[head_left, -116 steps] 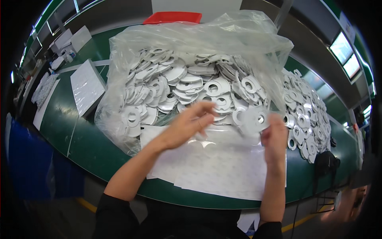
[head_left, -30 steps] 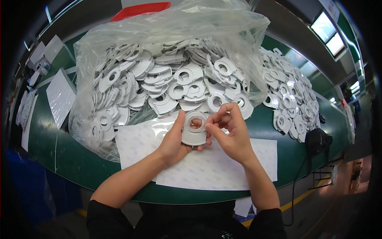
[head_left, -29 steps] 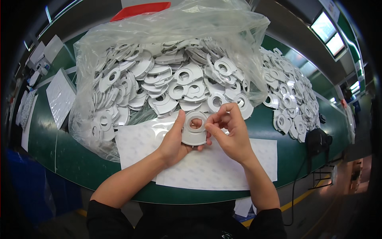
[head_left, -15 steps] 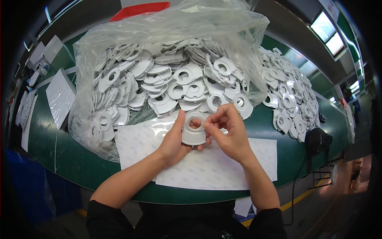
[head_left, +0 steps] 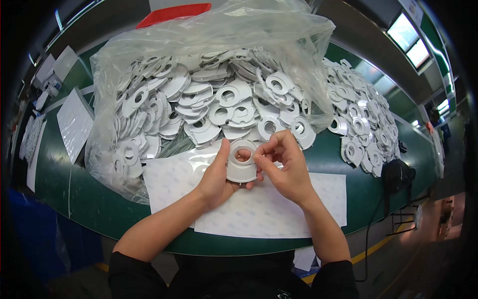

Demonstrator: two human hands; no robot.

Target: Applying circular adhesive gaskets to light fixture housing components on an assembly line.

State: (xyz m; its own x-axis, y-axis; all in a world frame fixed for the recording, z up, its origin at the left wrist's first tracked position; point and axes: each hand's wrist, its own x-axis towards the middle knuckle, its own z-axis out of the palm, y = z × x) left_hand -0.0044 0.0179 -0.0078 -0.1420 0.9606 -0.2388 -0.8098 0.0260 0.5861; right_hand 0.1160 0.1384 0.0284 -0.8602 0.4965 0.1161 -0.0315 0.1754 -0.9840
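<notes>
My left hand is wrapped round a light grey plastic part, with its thumb up along the left edge and its fingers behind. The part has a round ring at the top with a large hole, and a wider curved base with a small pin at the bottom. Fingertips show through the hole. My right hand pinches at the right rim of the ring with thumb and forefinger. Anything small between those fingertips is hidden. Beneath both hands lie white printed sheets on the green table.
Beyond my hands, a large clear plastic bag lies open around a heap of similar grey parts. A second pile sits at the right, beside a black object with a cable. Farther back is a red tray; a wrapped white stack lies left.
Both hands keep nearly the same hold on the grey part. The whole view has shifted very slightly; nothing else visibly moved.
</notes>
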